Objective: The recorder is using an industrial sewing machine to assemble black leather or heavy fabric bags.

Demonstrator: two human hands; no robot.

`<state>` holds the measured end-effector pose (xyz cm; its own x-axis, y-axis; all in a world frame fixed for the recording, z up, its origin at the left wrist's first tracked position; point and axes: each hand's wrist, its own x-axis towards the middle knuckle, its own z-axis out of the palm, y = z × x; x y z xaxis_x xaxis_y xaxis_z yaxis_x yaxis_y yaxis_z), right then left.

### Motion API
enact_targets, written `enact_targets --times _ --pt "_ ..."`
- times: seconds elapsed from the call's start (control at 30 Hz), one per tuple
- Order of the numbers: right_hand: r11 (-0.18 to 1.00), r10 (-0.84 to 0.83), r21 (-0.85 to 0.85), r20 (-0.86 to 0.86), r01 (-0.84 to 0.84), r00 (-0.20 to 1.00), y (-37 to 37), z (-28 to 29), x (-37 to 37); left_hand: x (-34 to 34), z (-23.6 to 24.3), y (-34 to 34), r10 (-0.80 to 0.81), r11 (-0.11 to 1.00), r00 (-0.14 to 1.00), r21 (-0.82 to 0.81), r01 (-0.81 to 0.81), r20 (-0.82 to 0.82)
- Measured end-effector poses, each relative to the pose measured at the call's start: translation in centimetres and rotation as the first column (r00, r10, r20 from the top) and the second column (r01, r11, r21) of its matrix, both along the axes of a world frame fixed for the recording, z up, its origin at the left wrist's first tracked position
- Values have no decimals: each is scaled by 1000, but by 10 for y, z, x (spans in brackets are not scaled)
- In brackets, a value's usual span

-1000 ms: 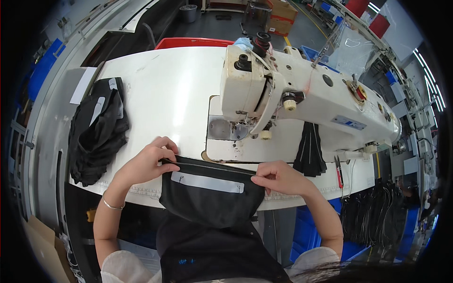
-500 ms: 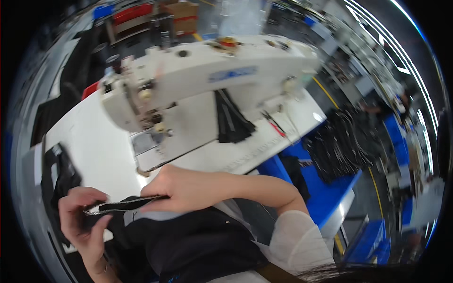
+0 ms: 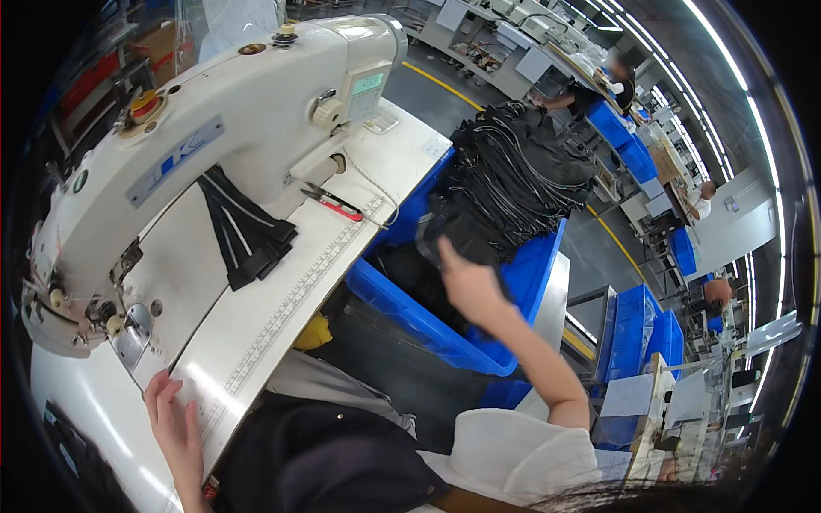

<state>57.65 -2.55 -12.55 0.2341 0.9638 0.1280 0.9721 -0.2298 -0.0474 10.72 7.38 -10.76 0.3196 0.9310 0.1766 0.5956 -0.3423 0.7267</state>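
Note:
My left hand (image 3: 175, 419) rests at the front edge of the white sewing table (image 3: 214, 376), its fingers apart and holding nothing. Out to the right, my right hand (image 3: 472, 291) reaches over a blue bin (image 3: 410, 321) with black fabric pieces (image 3: 466, 235) in it. A blurred dark strip (image 3: 428, 238) is right by its fingertips; whether the fingers grip it cannot be made out. Black zipper strips (image 3: 244, 231) lie fanned out under the arm of the white sewing machine (image 3: 248, 94). Red-handled thread snips (image 3: 333, 203) lie beside them.
A large heap of black zippered pieces (image 3: 522, 171) fills the far part of the bin. Along the table's front runs a printed ruler strip (image 3: 299, 295). More blue bins (image 3: 633, 325) stand to the right. Other people (image 3: 620, 81) sit at distant workstations.
The view has swung to the right. My hands, earlier together on a black zipper piece, are apart; the right has moved out over the bin and the left, now empty, is at the table edge.

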Motion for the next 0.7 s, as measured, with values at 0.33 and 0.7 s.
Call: enact_targets --times 0.33,0.7 --pt "965 247 -70 -70 -252 967 11 -150 25 -1 -10 -2 44 997 998 -55 -47 -54" --pt "962 254 -28 -268 -271 929 202 -104 -104 -14 2 -7 10 997 1000 80 -12 21"
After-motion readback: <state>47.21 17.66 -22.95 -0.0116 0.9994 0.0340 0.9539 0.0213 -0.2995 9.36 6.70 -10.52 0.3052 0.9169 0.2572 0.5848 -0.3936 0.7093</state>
